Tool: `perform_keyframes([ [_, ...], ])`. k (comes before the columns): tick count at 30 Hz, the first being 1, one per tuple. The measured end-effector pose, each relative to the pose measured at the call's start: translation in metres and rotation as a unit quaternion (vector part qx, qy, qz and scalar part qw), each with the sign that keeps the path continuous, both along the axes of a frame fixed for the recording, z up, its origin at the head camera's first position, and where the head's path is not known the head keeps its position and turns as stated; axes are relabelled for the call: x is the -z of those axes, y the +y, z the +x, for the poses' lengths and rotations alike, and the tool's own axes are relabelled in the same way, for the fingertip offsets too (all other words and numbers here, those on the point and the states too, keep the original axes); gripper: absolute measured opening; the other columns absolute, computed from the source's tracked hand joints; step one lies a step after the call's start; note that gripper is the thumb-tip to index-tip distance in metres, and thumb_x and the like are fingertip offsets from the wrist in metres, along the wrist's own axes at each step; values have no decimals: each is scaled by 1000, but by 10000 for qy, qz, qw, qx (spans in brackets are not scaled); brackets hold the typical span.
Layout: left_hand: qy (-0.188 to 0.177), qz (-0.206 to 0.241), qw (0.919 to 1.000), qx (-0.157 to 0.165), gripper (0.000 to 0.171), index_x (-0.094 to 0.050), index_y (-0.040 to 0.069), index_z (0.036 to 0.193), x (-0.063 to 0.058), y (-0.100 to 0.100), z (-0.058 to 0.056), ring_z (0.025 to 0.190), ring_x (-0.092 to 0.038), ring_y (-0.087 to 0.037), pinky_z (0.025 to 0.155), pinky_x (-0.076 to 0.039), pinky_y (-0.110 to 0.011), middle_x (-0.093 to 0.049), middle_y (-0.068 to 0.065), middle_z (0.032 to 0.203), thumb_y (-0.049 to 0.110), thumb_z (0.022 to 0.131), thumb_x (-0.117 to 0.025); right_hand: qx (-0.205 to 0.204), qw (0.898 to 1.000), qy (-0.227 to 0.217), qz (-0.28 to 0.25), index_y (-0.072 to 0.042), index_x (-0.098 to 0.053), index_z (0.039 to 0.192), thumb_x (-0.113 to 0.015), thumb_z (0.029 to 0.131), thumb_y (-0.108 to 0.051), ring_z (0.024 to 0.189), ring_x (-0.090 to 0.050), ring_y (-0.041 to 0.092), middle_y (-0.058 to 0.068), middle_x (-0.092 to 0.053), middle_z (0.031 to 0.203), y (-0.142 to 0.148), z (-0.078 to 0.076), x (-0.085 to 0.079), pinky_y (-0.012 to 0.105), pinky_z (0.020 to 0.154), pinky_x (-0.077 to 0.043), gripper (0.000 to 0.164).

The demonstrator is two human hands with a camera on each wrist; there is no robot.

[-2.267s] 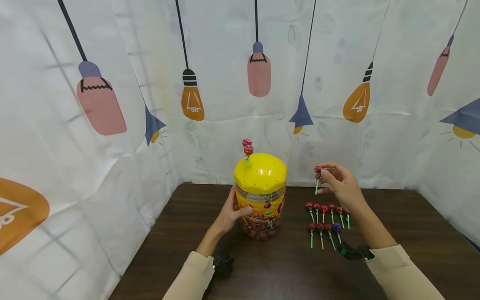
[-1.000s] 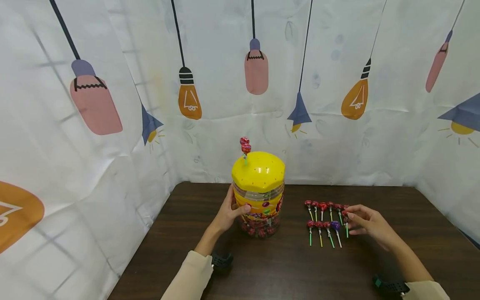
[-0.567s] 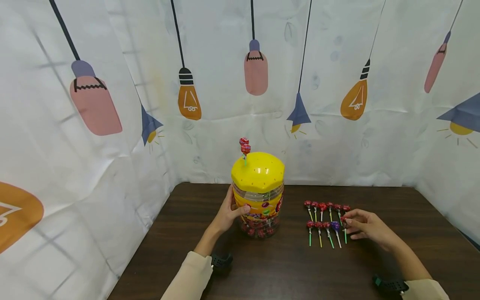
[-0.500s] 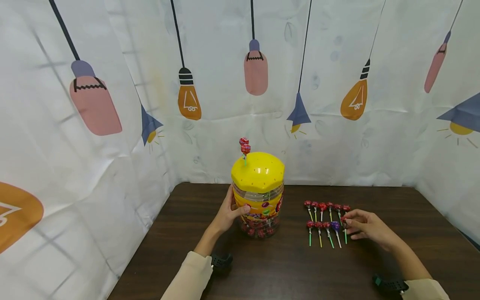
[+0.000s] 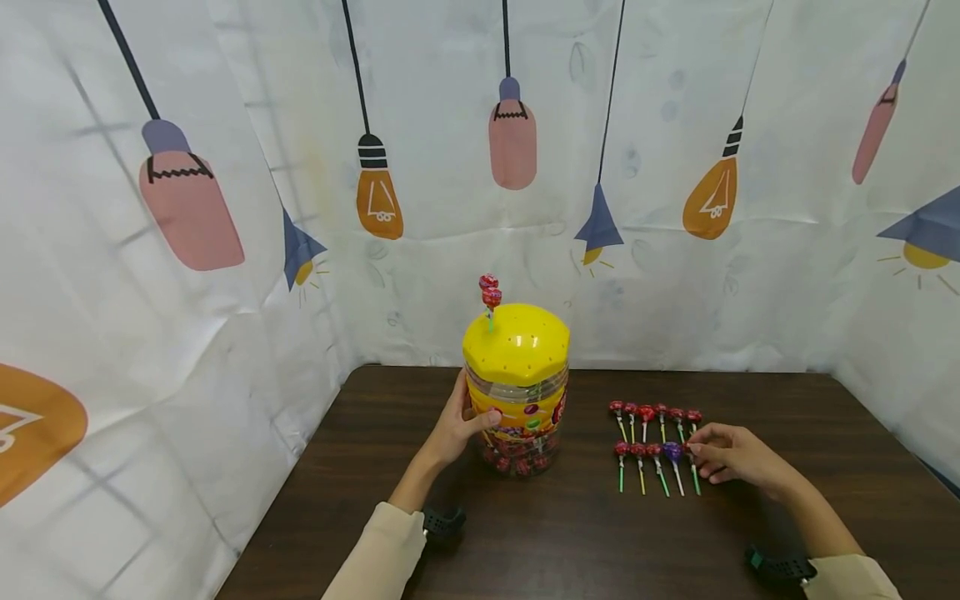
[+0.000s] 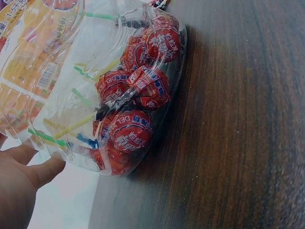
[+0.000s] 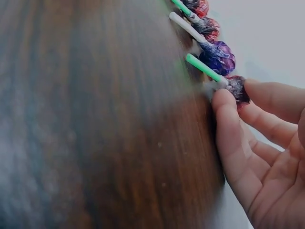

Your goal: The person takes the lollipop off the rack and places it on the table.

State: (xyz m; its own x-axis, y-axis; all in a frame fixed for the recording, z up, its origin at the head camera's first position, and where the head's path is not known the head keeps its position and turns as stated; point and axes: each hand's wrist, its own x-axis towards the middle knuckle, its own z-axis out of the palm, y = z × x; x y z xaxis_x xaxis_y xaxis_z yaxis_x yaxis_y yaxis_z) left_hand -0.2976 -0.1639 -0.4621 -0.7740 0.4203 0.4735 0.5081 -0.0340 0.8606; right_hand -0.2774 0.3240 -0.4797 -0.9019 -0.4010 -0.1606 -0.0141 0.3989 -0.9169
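Observation:
My left hand holds the side of a clear candy jar, thumb across its yellow label. Red-wrapped lollipops fill the jar's bottom in the left wrist view. Its yellow lid is dotted with small holes, and two red lollipops stand up from it. At the right end of the front row, my right hand pinches the dark red head of a green-stick lollipop between thumb and fingers, low at the table. Right beside it lies a purple lollipop with a white stick.
Two rows of lollipops lie right of the jar, heads away from me: a back row and a front row. All stand on a dark wooden table. A white curtain printed with lamps hangs behind and at the sides.
My right hand has brought its lollipop down from above the back row to the front row's right end, beside the purple one. My left hand stays on the jar.

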Motion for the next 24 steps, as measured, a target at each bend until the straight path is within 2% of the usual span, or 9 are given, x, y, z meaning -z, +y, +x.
perform_keyframes([
  [6,-48,33,10000,8,86,-13,33,163,-1,1,1,134,-51,-18,112,-41,-58,-44,-6,151,37,97,-68,1,9995,112,310,8,-57,125,-57,106,-24,71,-66,19,13,-67,94,2,-2,5,37,62,-59,38],
  [14,-49,14,10000,2,85,-12,32,163,1,0,0,133,-51,-18,112,-41,-58,-43,-8,152,34,98,-67,32,9989,82,462,7,-56,125,-57,106,-26,72,-65,19,13,-65,96,0,1,0,37,63,-59,38],
  [19,-72,26,10000,23,86,-11,31,163,0,0,2,133,-51,-18,111,-42,-58,-43,-9,152,35,98,-67,85,9977,183,654,9,-53,129,-56,106,-26,73,-63,20,12,-65,96,5,4,-13,38,65,-58,42],
  [24,-50,34,10000,55,86,-12,31,163,-1,0,2,132,-52,-18,110,-44,-55,-44,-9,151,35,98,-68,230,9937,886,641,7,-52,131,-53,108,-28,72,-62,20,12,-64,94,-2,11,-44,36,64,-58,42],
])
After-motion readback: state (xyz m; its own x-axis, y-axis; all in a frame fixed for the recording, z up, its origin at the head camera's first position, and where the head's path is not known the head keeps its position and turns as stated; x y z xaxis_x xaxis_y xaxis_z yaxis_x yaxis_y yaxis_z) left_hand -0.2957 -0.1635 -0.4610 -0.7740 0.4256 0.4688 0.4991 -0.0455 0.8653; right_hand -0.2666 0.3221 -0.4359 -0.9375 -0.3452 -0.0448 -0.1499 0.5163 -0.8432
